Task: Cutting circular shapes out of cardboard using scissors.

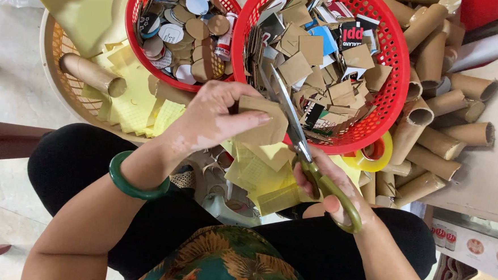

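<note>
2 hands meet over the lap: the left hand pinches a brown cardboard piece, while the right hand grips olive-handled scissors. Their blades run up-left along the piece's right edge, below the red basket.

Home craft or small handwork spot on a tiled floor, the person seated low with materials spread around the knees. Two red plastic baskets hold sorted cardboard cutouts, circles in one, squares in the other, next to a beige woven tray of yellow paper scraps. Cardboard tubes piled at right and a yellow tape roll point to hand cutting work.
</note>
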